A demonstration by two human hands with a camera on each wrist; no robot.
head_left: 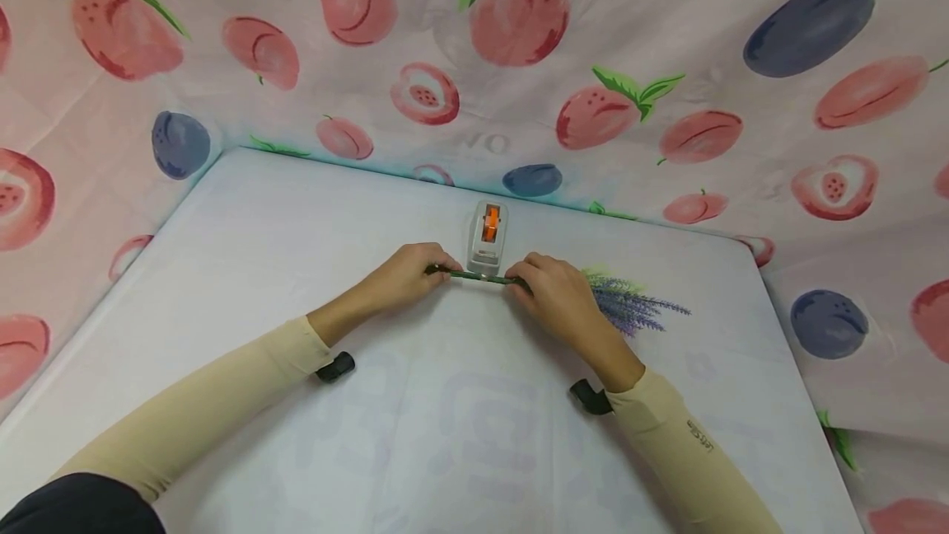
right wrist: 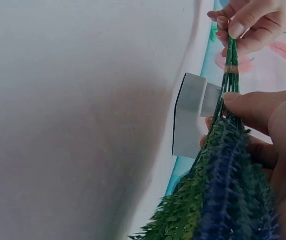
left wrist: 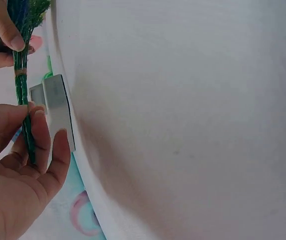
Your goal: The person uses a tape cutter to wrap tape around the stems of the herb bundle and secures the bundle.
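A bunch of lavender sprigs point(head_left: 633, 305), with purple and green heads and green stems, is held sideways between my two hands. My left hand point(head_left: 406, 274) pinches the lower stem ends between thumb and fingers. Just below the flower heads, my right hand point(head_left: 558, 293) grips the stems, thumb on top in the right wrist view. Between the hands, a narrow brownish band point(right wrist: 231, 69) circles the stems. Right behind the stems stands a tape dispenser point(head_left: 485, 254) with an orange wheel. Some of the right fingers are hidden behind the bunch.
A white-covered table point(head_left: 474, 419) lies under both arms. Fruit-print fabric point(head_left: 511, 97) hangs along its back and sides. Black wrist devices point(head_left: 591, 396) stick out below both beige sleeves.
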